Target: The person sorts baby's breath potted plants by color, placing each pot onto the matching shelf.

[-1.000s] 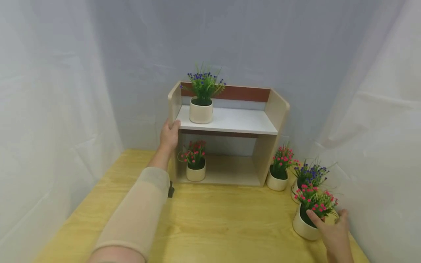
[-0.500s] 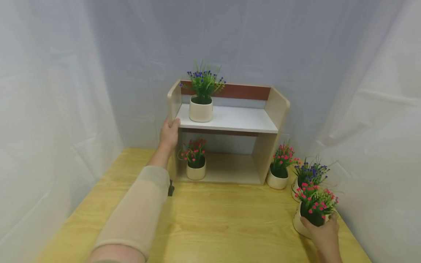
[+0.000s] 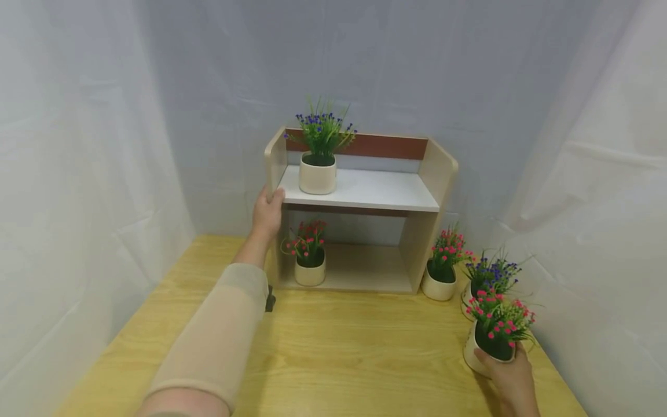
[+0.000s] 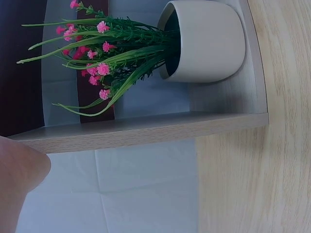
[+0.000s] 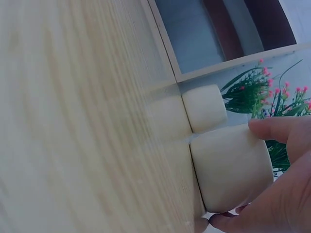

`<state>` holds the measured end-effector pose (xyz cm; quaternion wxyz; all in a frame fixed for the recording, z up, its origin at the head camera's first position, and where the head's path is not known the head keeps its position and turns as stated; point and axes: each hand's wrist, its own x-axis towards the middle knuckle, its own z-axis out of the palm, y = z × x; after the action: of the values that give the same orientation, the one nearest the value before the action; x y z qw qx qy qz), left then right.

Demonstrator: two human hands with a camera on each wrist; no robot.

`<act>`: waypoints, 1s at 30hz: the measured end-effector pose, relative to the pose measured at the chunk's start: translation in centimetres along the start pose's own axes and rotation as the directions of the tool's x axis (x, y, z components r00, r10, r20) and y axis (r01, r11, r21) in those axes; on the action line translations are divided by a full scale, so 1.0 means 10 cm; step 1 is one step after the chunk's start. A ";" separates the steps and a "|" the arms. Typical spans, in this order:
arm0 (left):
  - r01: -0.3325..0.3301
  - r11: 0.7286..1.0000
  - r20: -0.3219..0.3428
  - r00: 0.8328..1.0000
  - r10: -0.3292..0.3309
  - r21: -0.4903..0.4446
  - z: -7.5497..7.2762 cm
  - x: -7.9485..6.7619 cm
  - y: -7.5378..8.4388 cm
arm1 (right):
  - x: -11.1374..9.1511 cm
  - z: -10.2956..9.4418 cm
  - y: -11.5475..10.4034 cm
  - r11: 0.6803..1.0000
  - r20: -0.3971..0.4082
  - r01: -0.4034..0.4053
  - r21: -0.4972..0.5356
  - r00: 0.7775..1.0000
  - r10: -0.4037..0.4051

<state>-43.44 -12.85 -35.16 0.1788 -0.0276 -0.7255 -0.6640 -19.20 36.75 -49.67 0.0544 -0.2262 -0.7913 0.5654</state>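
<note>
My left hand (image 3: 267, 215) grips the left side panel of a two-tier wooden shelf (image 3: 383, 188), thumb at the front edge near the white upper board. In the left wrist view, only part of the left hand (image 4: 22, 174) shows. At the right, my right hand (image 3: 510, 375) holds the near potted plant with pink flowers (image 3: 473, 350) by its cream pot. The right wrist view has the thumb at the rim and fingers around the far side of this pot (image 5: 233, 167), which stands on the table. Some fingertips are hidden behind it.
On the upper board stands a purple-flowered potted plant (image 3: 318, 174); a red-flowered one (image 3: 310, 273) is below it. Right of the shelf are another pink-flowered potted plant (image 3: 439, 288) and a purple-flowered one (image 3: 492, 275), partly hidden. White sheeting (image 3: 599, 231) borders the wooden table (image 3: 365, 359).
My right hand has moved left and closed from a spread pose onto the near pot. The left hand stays at the shelf's side panel, and the pots stand where they were.
</note>
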 end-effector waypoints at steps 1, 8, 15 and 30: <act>0.002 1.000 0.001 1.000 -0.002 0.003 0.00 0.00 0.00 | 0.00 0.01 0.01 1.000 -0.005 0.007 0.000 1.000 -0.007; 0.005 1.000 0.005 1.000 -0.005 0.002 -0.01 -0.01 0.01 | 0.02 0.03 0.04 1.000 -0.028 0.008 0.000 1.000 -0.008; 0.002 1.000 -0.002 1.000 -0.002 -0.015 0.00 0.00 -0.02 | -0.02 0.05 -0.05 1.000 0.003 -0.013 -0.007 1.000 0.013; 0.024 1.000 0.001 1.000 -0.024 0.006 -0.01 -0.01 -0.01 | -0.11 0.31 -0.35 0.996 0.072 0.035 0.081 0.997 -0.041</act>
<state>-43.39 -12.99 -35.29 0.1704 -0.0188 -0.7279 -0.6639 -20.28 32.65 -47.36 0.0449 -0.1877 -0.7739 0.6032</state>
